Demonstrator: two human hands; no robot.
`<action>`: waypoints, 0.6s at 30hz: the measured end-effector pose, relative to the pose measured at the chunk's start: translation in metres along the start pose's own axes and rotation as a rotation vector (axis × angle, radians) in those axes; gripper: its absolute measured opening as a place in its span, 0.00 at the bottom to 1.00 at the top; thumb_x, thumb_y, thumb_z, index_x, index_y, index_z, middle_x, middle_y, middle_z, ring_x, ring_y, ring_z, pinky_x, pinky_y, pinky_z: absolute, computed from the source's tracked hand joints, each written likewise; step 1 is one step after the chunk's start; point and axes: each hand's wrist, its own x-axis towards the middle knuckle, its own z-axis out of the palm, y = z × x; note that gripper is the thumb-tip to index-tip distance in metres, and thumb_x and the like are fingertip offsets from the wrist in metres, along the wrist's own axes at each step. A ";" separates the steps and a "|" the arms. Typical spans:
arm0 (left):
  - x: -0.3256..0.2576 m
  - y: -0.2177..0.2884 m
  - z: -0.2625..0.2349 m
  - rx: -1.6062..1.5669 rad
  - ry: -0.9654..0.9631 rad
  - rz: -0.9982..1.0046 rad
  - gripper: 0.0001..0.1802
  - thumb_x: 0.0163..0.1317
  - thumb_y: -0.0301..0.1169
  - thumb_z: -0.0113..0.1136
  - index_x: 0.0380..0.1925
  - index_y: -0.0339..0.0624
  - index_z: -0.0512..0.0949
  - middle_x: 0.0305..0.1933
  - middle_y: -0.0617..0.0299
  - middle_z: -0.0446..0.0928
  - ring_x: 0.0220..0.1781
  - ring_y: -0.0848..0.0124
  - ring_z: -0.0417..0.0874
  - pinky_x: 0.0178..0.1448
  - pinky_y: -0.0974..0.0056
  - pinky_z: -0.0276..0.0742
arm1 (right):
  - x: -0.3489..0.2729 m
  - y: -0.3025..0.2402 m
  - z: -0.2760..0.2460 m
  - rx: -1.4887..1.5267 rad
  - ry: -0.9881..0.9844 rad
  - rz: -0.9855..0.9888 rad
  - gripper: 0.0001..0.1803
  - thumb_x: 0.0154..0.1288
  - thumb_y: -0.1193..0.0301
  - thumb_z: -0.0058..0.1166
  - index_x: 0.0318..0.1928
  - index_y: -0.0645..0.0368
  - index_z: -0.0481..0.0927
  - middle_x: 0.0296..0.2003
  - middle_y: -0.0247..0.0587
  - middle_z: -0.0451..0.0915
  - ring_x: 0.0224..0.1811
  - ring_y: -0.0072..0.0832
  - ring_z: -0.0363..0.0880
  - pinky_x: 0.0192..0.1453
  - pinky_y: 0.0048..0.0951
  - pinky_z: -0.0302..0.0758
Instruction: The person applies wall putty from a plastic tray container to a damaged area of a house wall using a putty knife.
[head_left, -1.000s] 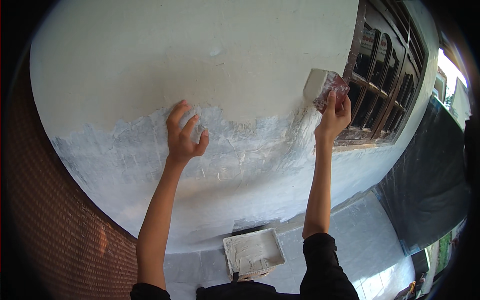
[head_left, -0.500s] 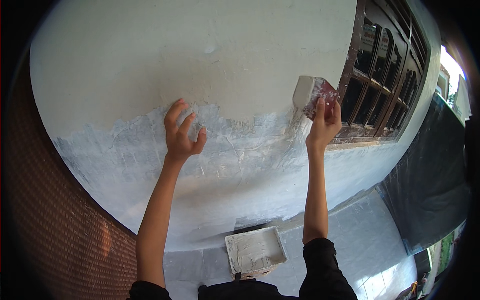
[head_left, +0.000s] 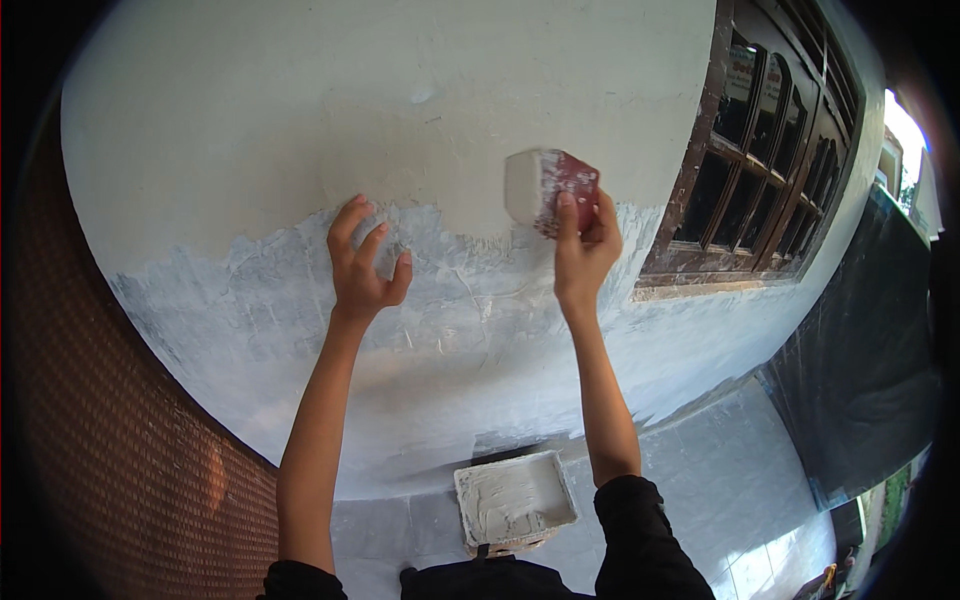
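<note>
My right hand (head_left: pixel 588 245) grips a dark red putty scraper (head_left: pixel 577 185), thumb on its near face. Pale putty coats the left side of the blade, which is at the wall just above the ragged edge of the fresh coat. Fingers spread and holding nothing, my left hand (head_left: pixel 368 262) rests at the wall over that same edge. The wall (head_left: pixel 250 130) is smooth beige-grey above and patchy bluish white below. On the floor beneath stands a rectangular tray (head_left: pixel 568 490) with wet putty in it.
A brown wooden window (head_left: pixel 745 155) with glass panes is set in the wall at the right. Woven brown matting (head_left: pixel 130 430) runs along the left. Grey floor tiles (head_left: pixel 700 470) lie below, and a dark sheet (head_left: pixel 860 350) hangs at the far right.
My right hand has carried the scraper leftward along the wall, away from the window frame. My left hand has stayed nearly in place.
</note>
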 end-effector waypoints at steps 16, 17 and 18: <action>0.002 0.000 0.001 0.025 0.007 0.007 0.25 0.55 0.32 0.57 0.53 0.46 0.64 0.58 0.49 0.63 0.62 0.50 0.67 0.63 0.47 0.67 | -0.037 0.002 0.024 0.023 -0.078 0.034 0.13 0.65 0.73 0.57 0.48 0.66 0.78 0.33 0.37 0.81 0.32 0.14 0.74 0.30 0.17 0.72; 0.003 0.000 0.000 0.019 0.009 0.009 0.25 0.55 0.32 0.57 0.53 0.46 0.64 0.58 0.49 0.63 0.62 0.50 0.67 0.63 0.47 0.67 | -0.030 0.007 0.012 0.007 -0.075 0.033 0.13 0.65 0.73 0.58 0.48 0.66 0.77 0.34 0.36 0.81 0.33 0.14 0.75 0.32 0.17 0.72; 0.003 0.001 0.001 0.007 0.013 0.009 0.25 0.55 0.32 0.57 0.53 0.46 0.64 0.58 0.49 0.63 0.62 0.50 0.67 0.63 0.48 0.67 | -0.022 0.011 -0.003 0.029 -0.047 0.030 0.13 0.66 0.74 0.57 0.48 0.67 0.77 0.36 0.36 0.80 0.35 0.15 0.75 0.35 0.17 0.72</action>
